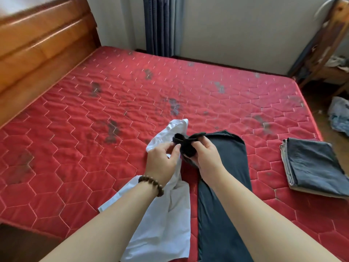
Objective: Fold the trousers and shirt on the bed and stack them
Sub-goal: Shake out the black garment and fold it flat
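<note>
Two hands at bed centre, left hand (162, 157) and right hand (205, 156) both pinching one small black bundle (186, 146), one white shirt (166, 214) and one dark trousers (222, 195) flat on red mattress (85, 120), one folded grey stack (313, 165) at right edge

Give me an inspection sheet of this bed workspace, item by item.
Surface: red quilted mattress, with dark stains.
Job's things: white shirt lies crumpled near the front edge; dark trousers lie stretched out beside it, to its right; a small black piece of cloth is held above them.
Clutter: folded grey cloth at the mattress's right edge.
Grippers: left hand and right hand both pinch the black piece; beaded bracelet on the left wrist.
Cables: nothing seen.
Surroundings: wooden headboard, blue curtain, wooden chair, crumpled cloth on the floor.
</note>
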{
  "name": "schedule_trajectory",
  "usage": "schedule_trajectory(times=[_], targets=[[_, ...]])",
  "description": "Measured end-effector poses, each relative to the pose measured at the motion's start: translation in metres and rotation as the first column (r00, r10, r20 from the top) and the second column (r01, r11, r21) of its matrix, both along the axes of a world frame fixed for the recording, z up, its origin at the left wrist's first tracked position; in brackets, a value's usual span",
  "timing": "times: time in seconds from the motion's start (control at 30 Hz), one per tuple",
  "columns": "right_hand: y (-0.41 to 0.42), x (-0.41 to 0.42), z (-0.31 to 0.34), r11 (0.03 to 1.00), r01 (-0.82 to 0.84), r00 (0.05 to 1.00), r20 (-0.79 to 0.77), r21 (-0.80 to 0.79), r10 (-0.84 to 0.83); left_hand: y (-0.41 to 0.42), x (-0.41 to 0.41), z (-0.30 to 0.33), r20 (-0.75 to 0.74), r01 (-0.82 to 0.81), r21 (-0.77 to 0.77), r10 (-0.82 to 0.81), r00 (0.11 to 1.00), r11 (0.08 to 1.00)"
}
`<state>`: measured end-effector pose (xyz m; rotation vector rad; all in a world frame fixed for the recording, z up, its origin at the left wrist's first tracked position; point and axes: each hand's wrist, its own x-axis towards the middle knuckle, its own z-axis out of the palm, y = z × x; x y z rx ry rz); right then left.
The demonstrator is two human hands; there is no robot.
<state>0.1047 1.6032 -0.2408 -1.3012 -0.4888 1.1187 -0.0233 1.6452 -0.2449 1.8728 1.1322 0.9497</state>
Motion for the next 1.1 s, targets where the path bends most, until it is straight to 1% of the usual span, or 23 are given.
schedule_trajectory(times=[0.03,0.07,0.1,0.13,0.17,0.27,0.33,0.37,0.43,0.5,0.57,0.6,0.7,0.77,0.83,0.87,0.93,0.97,1.03,1.07,1.1], targets=[[0.001,-0.001,0.003,0.999,-0.024,1.000,-0.001,0.021,0.025,0.002,0.006,0.006,0.057,0.014,-0.132,-0.007,0.998,0.991],[0.002,-0.002,0.004,0.998,-0.052,0.998,0.029,0.035,0.051,0.005,0.012,0.011,0.139,0.035,-0.294,0.007,0.990,0.955],[0.002,-0.004,0.004,0.997,-0.075,0.994,0.081,0.030,0.072,0.009,0.019,0.014,0.215,0.059,-0.440,0.042,0.976,0.896],[0.003,-0.005,0.004,0.997,-0.081,0.989,0.129,0.009,0.079,0.012,0.023,0.016,0.262,0.074,-0.528,0.080,0.962,0.846],[0.003,-0.006,0.005,0.997,-0.069,0.987,0.141,-0.020,0.072,0.015,0.027,0.016,0.281,0.083,-0.562,0.096,0.955,0.823],[0.007,0.001,0.009,0.987,-0.039,0.999,0.005,-0.154,0.040,0.015,0.028,0.012,0.226,0.103,-0.546,0.028,0.974,0.831],[0.012,0.009,0.010,0.959,-0.060,0.998,-0.007,-0.277,0.060,0.017,0.025,0.005,0.179,0.105,-0.558,-0.004,0.984,0.823],[0.014,0.011,0.009,0.946,-0.069,0.997,0.004,-0.317,0.074,0.019,0.023,0.002,0.196,0.131,-0.592,-0.016,0.981,0.796],[0.018,0.013,0.006,0.933,-0.075,0.993,0.060,-0.353,0.102,0.022,0.020,0.001,0.290,0.217,-0.652,-0.025,0.957,0.726],[0.020,0.015,0.001,0.941,-0.053,0.988,0.117,-0.334,0.098,0.027,0.018,0.002,0.354,0.250,-0.693,0.017,0.935,0.676],[0.022,0.019,-0.001,0.956,0.008,0.985,0.166,-0.293,0.043,0.032,0.014,0.002,0.385,0.235,-0.716,0.090,0.918,0.657],[0.023,0.024,-0.002,0.961,0.054,0.983,0.184,-0.272,-0.003,0.036,0.011,0.003,0.379,0.200,-0.720,0.134,0.916,0.665],[0.023,0.041,0.006,0.959,0.199,0.963,0.224,-0.203,-0.152,0.051,0.001,0.005,0.300,0.020,-0.712,0.279,0.912,0.701],[0.023,0.051,0.017,0.958,0.249,0.933,0.300,-0.140,-0.199,0.060,-0.005,0.009,0.293,-0.056,-0.741,0.397,0.870,0.669],[0.026,0.047,0.029,0.968,0.245,0.889,0.410,-0.052,-0.203,0.066,-0.008,0.012,0.329,-0.049,-0.778,0.472,0.818,0.627],[0.028,0.038,0.035,0.977,0.213,0.849,0.498,-0.013,-0.178,0.067,-0.007,0.013,0.343,-0.035,-0.786,0.482,0.807,0.618],[0.031,0.011,0.037,0.996,0.084,0.716,0.694,0.027,-0.079,0.065,-0.003,0.016,0.368,0.005,-0.792,0.470,0.802,0.611],[0.031,-0.004,0.033,1.000,-0.010,0.649,0.761,0.030,-0.016,0.063,0.000,0.017,0.389,0.037,-0.793,0.458,0.799,0.609],[0.029,-0.031,0.021,0.978,-0.209,0.535,0.835,-0.018,0.130,0.059,0.005,0.018,0.421,0.076,-0.783,0.436,0.795,0.617],[0.028,-0.041,0.015,0.963,-0.268,0.482,0.859,-0.040,0.169,0.059,0.005,0.018,0.426,0.079,-0.777,0.429,0.797,0.624],[0.027,-0.047,0.010,0.957,-0.286,0.442,0.881,-0.042,0.170,0.059,0.003,0.016,0.425,0.080,-0.776,0.425,0.799,0.626]])
